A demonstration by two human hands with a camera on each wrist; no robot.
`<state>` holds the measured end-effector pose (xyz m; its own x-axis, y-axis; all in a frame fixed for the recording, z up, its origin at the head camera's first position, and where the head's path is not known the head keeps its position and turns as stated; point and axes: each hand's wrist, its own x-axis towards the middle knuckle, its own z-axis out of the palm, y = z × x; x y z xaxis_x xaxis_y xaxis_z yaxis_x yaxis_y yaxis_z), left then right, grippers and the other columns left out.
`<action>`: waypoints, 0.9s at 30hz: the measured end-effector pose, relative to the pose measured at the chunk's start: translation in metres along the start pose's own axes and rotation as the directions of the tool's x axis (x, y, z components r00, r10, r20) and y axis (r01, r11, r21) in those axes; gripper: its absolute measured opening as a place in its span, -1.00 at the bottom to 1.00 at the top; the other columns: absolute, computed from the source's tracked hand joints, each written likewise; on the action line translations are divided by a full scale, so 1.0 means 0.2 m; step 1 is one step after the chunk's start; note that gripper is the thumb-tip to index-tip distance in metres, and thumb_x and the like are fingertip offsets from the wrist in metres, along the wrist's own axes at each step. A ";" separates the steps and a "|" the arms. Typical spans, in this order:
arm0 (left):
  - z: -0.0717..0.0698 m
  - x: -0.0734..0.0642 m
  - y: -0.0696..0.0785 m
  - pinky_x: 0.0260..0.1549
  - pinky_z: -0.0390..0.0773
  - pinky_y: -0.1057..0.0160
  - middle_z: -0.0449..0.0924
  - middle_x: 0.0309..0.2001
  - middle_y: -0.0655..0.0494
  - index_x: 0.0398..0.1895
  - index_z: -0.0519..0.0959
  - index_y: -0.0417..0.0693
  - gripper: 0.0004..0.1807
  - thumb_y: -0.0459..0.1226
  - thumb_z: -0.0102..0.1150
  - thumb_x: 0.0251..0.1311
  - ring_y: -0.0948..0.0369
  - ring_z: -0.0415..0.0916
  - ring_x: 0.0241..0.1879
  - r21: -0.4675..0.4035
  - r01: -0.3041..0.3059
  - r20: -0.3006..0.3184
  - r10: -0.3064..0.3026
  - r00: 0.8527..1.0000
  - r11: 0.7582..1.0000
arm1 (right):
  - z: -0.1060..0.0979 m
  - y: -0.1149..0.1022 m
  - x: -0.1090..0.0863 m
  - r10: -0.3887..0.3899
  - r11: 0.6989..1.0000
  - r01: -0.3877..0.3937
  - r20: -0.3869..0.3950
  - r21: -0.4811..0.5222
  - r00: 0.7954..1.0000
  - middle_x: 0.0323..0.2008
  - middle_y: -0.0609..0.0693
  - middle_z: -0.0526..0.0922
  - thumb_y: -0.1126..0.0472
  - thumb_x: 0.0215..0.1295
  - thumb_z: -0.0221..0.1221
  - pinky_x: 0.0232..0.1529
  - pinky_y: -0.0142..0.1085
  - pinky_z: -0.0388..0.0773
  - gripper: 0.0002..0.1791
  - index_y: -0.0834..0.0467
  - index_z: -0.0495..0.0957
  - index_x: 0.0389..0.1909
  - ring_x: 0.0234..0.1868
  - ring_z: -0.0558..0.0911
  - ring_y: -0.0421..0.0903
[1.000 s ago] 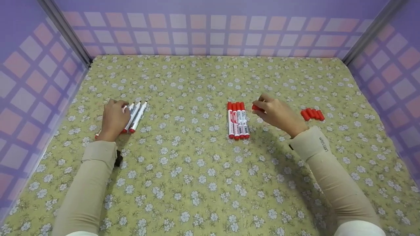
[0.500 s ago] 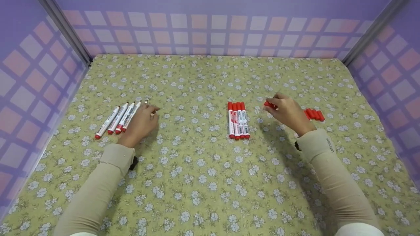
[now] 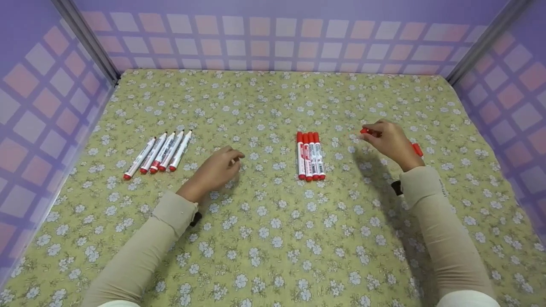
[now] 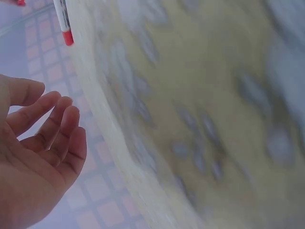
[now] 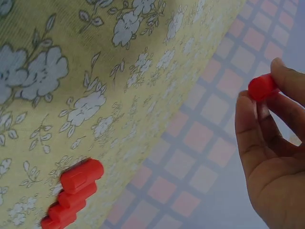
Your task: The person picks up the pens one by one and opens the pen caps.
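My left hand (image 3: 217,169) hovers over the cloth, right of several uncapped white markers (image 3: 157,154) with red ends that lie slanted side by side. Its fingers are loosely bent around nothing, as the left wrist view also shows. My right hand (image 3: 392,143) pinches a red marker cap (image 5: 262,87) between thumb and fingertips, above the cloth. Between the two hands lies a tight row of several capped red markers (image 3: 311,157), caps pointing away. Loose red caps (image 5: 81,176) lie in a row near my right hand; in the head view the hand and wrist hide most of them.
A yellow-green floral cloth (image 3: 264,256) covers the table. Purple checked panels (image 3: 273,42) stand behind it and at both sides, with grey posts (image 3: 91,47) at the corners.
My left hand has moved right, away from the uncapped markers, uncovering all of them. My right hand has moved right with the cap, away from the capped row and towards the loose caps.
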<state>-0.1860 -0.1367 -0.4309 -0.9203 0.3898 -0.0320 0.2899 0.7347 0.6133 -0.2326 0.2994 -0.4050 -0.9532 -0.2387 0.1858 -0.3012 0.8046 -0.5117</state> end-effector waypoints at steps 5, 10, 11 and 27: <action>0.05 0.00 0.08 -0.12 0.56 0.10 0.54 -0.04 -0.08 0.14 0.53 -0.21 -0.67 -0.31 -0.05 0.40 0.06 0.52 -0.11 0.007 -0.091 0.032 0.090 0.995 0.996 | -0.03 0.04 -0.01 0.074 0.997 -0.074 0.019 0.008 0.997 -0.23 0.29 0.58 0.21 0.32 0.19 -0.40 -0.37 0.41 -0.60 0.40 0.55 0.07 -0.31 0.56 0.07; 0.09 0.00 0.15 -0.16 0.55 0.13 0.55 -0.04 -0.06 0.15 0.54 -0.18 -0.67 -0.30 -0.05 0.41 0.09 0.52 -0.12 -0.027 -0.127 0.067 0.129 0.989 0.991 | -0.04 0.09 -0.03 0.177 0.983 -0.179 0.049 0.031 0.983 -0.15 0.28 0.59 0.19 0.35 0.17 -0.38 -0.37 0.48 -0.59 0.36 0.53 0.12 -0.24 0.59 0.08; 0.10 0.00 0.16 -0.17 0.56 0.14 0.55 -0.03 -0.06 0.15 0.53 -0.17 -0.67 -0.30 -0.06 0.41 0.10 0.52 -0.11 -0.031 -0.132 0.075 0.134 0.988 0.991 | -0.05 0.09 -0.03 0.193 0.980 -0.195 0.053 0.036 0.980 -0.14 0.28 0.59 0.19 0.35 0.17 -0.37 -0.36 0.49 -0.58 0.36 0.53 0.12 -0.23 0.60 0.09; 0.21 0.05 0.29 -0.17 0.54 0.18 0.56 -0.06 -0.03 0.11 0.56 -0.17 -0.69 -0.31 -0.02 0.39 0.14 0.50 -0.11 -0.097 -0.154 0.133 0.166 0.977 0.983 | -0.07 0.24 -0.08 0.338 0.935 -0.351 0.154 0.059 0.928 -0.07 0.37 0.62 0.12 0.40 0.10 -0.42 -0.16 0.59 -0.53 0.37 0.48 0.17 -0.22 0.67 0.15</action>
<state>-0.1665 -0.0674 -0.4298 -0.8161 0.5769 -0.0340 0.4015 0.6083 0.6847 -0.2321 0.3487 -0.4214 -0.9909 -0.0332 -0.1303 0.0511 0.8035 -0.5931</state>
